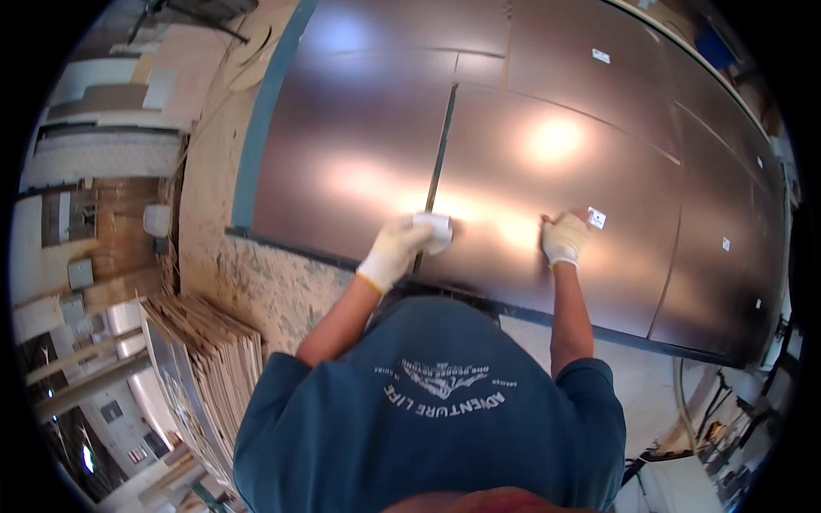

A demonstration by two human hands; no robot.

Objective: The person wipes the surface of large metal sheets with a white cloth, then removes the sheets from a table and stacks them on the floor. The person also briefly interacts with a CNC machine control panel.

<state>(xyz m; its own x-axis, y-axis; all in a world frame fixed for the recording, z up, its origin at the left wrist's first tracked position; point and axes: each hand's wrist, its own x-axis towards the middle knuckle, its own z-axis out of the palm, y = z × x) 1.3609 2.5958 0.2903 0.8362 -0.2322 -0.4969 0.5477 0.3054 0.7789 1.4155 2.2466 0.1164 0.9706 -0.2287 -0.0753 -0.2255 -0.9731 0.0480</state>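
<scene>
A large glossy dark brown panel [547, 162] fills the upper middle of the head view, with a second brown panel [351, 162] beside it on the left and a thin gap between them. My left hand [395, 250], in a white glove, presses a small white pad [436, 229] against the panel at the lower end of that gap. In a white glove too, my right hand [564, 238] rests flat on the right panel near its lower edge, next to a small white sticker [597, 217].
More brown panels [727, 214] with small white stickers continue to the right. A blue-grey strip [261, 120] borders the left panel. A stack of thin boards [205, 376] leans at lower left. Hoses and cables [693, 419] lie at lower right.
</scene>
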